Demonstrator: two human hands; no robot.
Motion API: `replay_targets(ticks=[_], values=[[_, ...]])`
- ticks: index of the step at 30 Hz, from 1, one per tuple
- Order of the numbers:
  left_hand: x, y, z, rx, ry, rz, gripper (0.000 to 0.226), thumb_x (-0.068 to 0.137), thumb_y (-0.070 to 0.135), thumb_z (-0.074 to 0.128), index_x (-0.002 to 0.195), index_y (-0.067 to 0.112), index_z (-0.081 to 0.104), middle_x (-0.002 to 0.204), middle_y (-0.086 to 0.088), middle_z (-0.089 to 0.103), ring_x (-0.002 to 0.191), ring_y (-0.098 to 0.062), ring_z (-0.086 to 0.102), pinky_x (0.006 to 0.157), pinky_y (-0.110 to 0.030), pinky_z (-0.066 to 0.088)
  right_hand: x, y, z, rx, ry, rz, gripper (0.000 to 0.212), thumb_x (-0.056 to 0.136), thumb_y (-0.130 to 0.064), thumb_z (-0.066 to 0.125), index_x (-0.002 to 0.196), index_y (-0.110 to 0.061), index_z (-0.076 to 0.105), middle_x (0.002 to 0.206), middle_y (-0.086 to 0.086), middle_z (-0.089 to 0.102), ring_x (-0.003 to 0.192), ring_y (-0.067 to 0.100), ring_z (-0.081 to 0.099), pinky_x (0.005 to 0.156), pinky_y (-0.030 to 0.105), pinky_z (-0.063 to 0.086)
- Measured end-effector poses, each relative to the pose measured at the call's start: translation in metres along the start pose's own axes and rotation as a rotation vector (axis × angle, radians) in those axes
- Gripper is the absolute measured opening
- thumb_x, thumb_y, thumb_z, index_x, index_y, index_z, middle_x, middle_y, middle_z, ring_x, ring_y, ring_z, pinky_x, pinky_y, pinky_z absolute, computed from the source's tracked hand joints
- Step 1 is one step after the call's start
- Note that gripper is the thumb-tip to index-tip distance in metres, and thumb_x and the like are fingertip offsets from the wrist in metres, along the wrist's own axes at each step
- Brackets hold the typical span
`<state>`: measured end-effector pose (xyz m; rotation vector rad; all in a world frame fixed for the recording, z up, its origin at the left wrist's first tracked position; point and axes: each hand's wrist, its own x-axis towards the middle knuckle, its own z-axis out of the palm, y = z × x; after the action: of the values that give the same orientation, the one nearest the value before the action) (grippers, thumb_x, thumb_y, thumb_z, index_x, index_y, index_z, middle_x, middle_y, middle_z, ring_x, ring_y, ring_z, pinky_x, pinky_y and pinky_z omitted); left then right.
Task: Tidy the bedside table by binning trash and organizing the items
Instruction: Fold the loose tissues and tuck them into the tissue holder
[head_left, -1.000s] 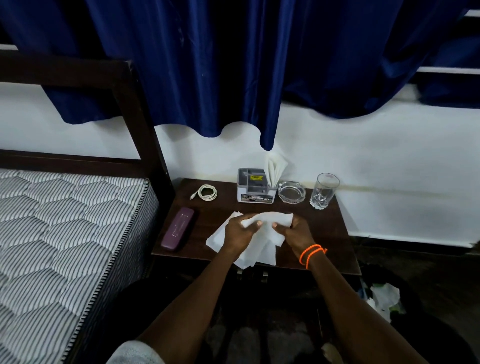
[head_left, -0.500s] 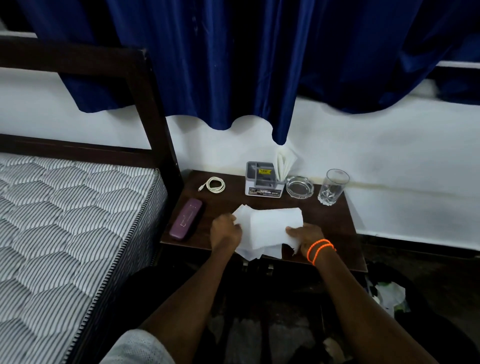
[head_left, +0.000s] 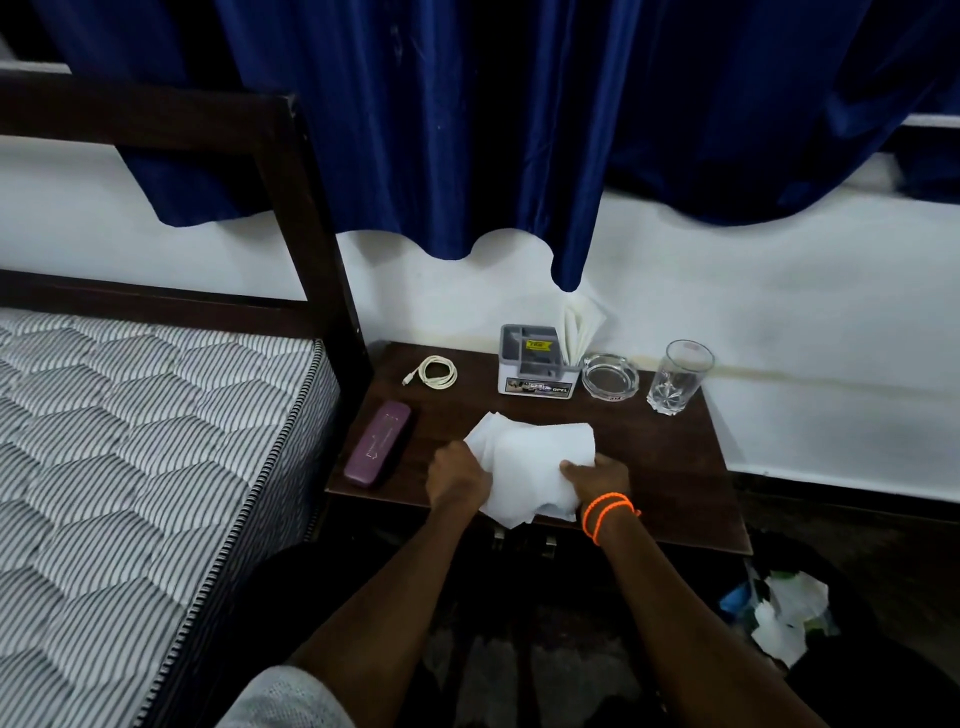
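A loose bundle of white tissues (head_left: 530, 470) lies at the front middle of the dark wooden bedside table (head_left: 665, 467). My left hand (head_left: 457, 478) grips its left edge and my right hand (head_left: 597, 475), with orange bands on the wrist, grips its right edge. Behind them stand a grey organizer box (head_left: 535, 366) with folded white napkins (head_left: 579, 332), a glass ashtray (head_left: 609, 375) and an empty drinking glass (head_left: 678, 376). A coiled white cable (head_left: 436, 371) and a purple case (head_left: 378, 451) lie on the table's left side.
A bed with a striped mattress (head_left: 130, 467) and dark headboard (head_left: 306, 208) flanks the table on the left. A black bin (head_left: 789, 618) holding white and blue trash sits on the floor at the lower right. Blue curtains (head_left: 467, 130) hang over the white wall.
The tissues were spread and held up between my hands, then gathered; both hands now press the bundle together at the table's front edge. The view has shifted slightly.
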<state>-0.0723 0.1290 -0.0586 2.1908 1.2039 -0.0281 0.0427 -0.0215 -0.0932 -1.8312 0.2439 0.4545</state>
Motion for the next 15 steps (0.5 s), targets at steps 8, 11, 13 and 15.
replay_targets(ticks=[8, 11, 13, 15], values=[[0.006, 0.004, 0.0, -0.052, -0.047, -0.057, 0.044, 0.083, 0.02, 0.068, 0.123, 0.003, 0.064, 0.131, -0.017, 0.065, 0.119, -0.035, 0.065, 0.094, -0.037, 0.054, 0.0, -0.003, 0.003, -0.024, 0.079, 0.013, 0.027, 0.074, -0.008, 0.082, 0.098, 0.0, 0.073, 0.095, 0.018, 0.074, 0.081, 0.03, 0.069, 0.08, 0.04, 0.058], [0.01, 0.009, 0.001, -0.107, -0.047, -0.051, 0.044, 0.092, 0.035, 0.06, 0.124, 0.005, 0.067, 0.132, -0.017, 0.065, 0.121, -0.035, 0.063, 0.096, -0.038, 0.052, -0.001, -0.007, 0.006, -0.072, 0.081, -0.022, 0.028, 0.075, -0.011, 0.081, 0.099, 0.0, 0.073, 0.096, 0.018, 0.074, 0.088, 0.034, 0.07, 0.081, 0.039, 0.057], [0.015, 0.012, 0.002, -0.123, -0.035, -0.032, 0.051, 0.097, 0.047, 0.051, 0.122, 0.006, 0.068, 0.131, -0.017, 0.066, 0.121, -0.036, 0.062, 0.097, -0.039, 0.05, -0.004, -0.009, 0.009, -0.101, 0.093, -0.049, 0.027, 0.075, -0.012, 0.081, 0.098, 0.0, 0.073, 0.095, 0.019, 0.074, 0.088, 0.034, 0.07, 0.08, 0.037, 0.056], [0.02, 0.014, 0.003, -0.118, -0.058, -0.002, 0.056, 0.097, 0.053, 0.05, 0.119, 0.005, 0.069, 0.129, -0.016, 0.067, 0.121, -0.035, 0.062, 0.096, -0.038, 0.05, -0.006, -0.01, 0.011, -0.126, 0.107, -0.071, 0.026, 0.074, -0.013, 0.081, 0.095, 0.0, 0.073, 0.094, 0.019, 0.074, 0.087, 0.034, 0.069, 0.08, 0.038, 0.056]])
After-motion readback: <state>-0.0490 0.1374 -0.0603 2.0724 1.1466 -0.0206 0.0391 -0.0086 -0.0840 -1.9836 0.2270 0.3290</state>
